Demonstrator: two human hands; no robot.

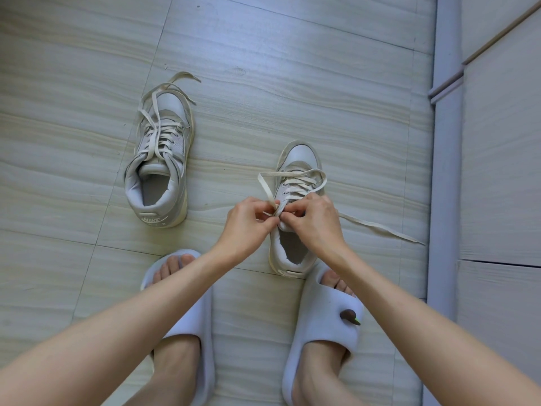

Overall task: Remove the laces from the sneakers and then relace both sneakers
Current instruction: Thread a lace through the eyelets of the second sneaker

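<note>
Two white sneakers stand on the floor, toes pointing away from me. The left sneaker (159, 159) is laced, its loose lace ends lying over the toe. The right sneaker (295, 183) is laced up most of its eyelets. My left hand (248, 224) pinches one end of its cream lace (265, 186), which loops up and over the shoe. My right hand (317, 221) grips the lace at the top eyelets by the tongue. The lace's other end (380, 230) trails right across the floor.
My two feet in white slides (187, 332) (325, 326) rest just behind the right sneaker, which touches the right slide. A grey door frame (442, 171) and pale cabinet fronts (503, 156) run along the right side. Pale tiled floor (292, 68) stretches ahead.
</note>
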